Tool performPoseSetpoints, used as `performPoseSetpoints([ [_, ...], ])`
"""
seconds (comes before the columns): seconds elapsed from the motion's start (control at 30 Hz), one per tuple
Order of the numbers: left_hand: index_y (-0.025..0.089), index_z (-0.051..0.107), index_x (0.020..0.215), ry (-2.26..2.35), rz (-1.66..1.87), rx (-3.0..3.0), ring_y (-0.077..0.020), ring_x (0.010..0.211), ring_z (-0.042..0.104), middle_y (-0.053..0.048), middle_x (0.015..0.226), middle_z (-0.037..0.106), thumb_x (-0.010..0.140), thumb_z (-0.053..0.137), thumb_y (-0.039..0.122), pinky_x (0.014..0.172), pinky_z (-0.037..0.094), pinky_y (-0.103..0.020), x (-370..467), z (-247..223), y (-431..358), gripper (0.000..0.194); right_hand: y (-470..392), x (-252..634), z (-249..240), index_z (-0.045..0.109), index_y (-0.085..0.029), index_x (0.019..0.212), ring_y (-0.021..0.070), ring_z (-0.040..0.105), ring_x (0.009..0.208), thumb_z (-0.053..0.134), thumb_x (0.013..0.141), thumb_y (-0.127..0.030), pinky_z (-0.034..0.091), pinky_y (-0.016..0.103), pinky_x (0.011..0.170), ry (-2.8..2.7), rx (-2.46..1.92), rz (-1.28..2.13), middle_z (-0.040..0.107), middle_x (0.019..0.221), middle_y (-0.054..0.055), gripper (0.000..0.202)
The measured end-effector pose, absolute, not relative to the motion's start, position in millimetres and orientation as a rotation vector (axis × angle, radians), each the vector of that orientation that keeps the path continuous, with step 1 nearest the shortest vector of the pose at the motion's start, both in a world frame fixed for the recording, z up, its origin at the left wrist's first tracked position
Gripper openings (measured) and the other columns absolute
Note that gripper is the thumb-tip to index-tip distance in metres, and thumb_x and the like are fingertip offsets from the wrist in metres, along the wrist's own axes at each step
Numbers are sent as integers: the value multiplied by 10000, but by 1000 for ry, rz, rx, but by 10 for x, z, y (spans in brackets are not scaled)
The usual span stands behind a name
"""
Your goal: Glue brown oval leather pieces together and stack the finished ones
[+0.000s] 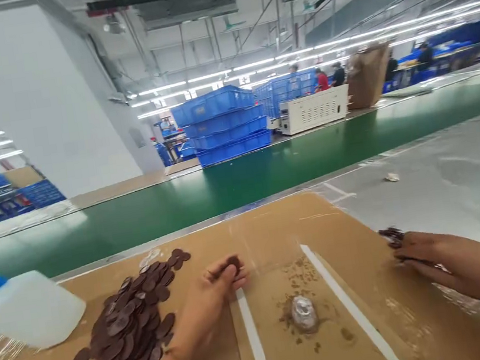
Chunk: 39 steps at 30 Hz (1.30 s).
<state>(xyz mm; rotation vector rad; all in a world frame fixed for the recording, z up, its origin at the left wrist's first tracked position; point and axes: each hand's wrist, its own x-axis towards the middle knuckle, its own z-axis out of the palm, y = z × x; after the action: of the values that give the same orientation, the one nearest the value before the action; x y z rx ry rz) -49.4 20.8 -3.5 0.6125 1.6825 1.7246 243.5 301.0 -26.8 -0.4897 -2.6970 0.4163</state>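
Observation:
A heap of dark brown oval discs lies on a brown cardboard sheet at the left. My left hand rests just right of the heap and pinches one brown disc between thumb and fingers. My right hand lies at the cardboard's right edge, fingers closed over a small bunch of the same dark discs. Between the hands sits a small shiny blob amid brown stains, flanked by two white strips.
A translucent plastic bottle with a blue cap lies at the left. Beyond the cardboard runs a green conveyor belt. Stacked blue crates, a white machine and distant people stand behind it. Grey bench surface lies to the right.

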Motion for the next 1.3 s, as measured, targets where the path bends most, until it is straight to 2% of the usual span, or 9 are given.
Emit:
performPoseSetpoints([
  [0.13,124,677,948,1698,1728,604,-250,940,696,-113,966,738,629,816,476,858,564,-340,-512,-82,219,495,2923,2090,111,704,-267,990,238,667,725,561,887,-476,532,322,634,-2593,-676,732,689,908,82,274],
  [0.2,124,676,936,1731,1683,602,-236,892,699,-105,918,744,636,804,487,832,561,-337,-519,-105,231,489,2715,1821,346,699,-239,990,242,664,782,617,854,-531,530,326,671,-2548,-642,931,703,932,75,332],
  [0.27,128,684,949,1787,1636,586,-217,875,692,-94,908,749,652,791,481,844,541,-328,-528,-123,249,473,2490,1544,495,701,-220,960,225,657,841,656,844,-504,520,310,728,-2540,-385,1150,707,946,66,310],
  [0.37,143,705,952,1893,1560,561,-195,880,671,-70,914,748,688,771,436,875,499,-311,-536,-140,258,400,2226,1264,498,704,-187,888,186,634,761,663,850,-391,497,279,672,-2540,-54,1360,694,838,51,211],
  [0.47,146,694,972,1988,1471,633,-173,800,648,-47,853,723,736,718,417,813,501,-304,-542,-145,245,360,2109,1197,354,706,-169,826,160,612,686,658,840,-287,473,257,615,-2623,7,1353,678,754,35,128],
  [0.7,183,598,937,2015,1547,667,-114,626,586,25,748,636,712,689,304,625,462,-233,-582,-125,232,271,2107,1180,175,715,-156,840,170,630,719,630,861,-259,466,257,612,-2752,23,1324,704,787,42,135],
  [0.83,197,659,995,2084,1460,606,-135,687,616,-8,816,699,734,705,375,695,454,-257,-584,-126,209,319,2072,1168,164,715,-157,843,174,645,725,642,851,-230,473,257,617,-2754,56,1340,714,801,42,104],
  [1.07,207,645,1127,1820,1618,529,-177,947,644,-48,1093,705,705,778,397,892,469,-303,-527,-65,197,481,2047,1182,166,723,-149,829,179,657,730,651,837,-215,486,263,644,-2772,42,1312,709,794,49,97],
  [1.3,202,621,1110,1756,1612,628,-177,988,638,-56,1151,689,685,808,394,914,475,-297,-568,-108,208,503,2058,1193,180,707,-160,829,168,636,720,633,833,-212,484,260,639,-2711,20,1306,691,787,37,91],
])
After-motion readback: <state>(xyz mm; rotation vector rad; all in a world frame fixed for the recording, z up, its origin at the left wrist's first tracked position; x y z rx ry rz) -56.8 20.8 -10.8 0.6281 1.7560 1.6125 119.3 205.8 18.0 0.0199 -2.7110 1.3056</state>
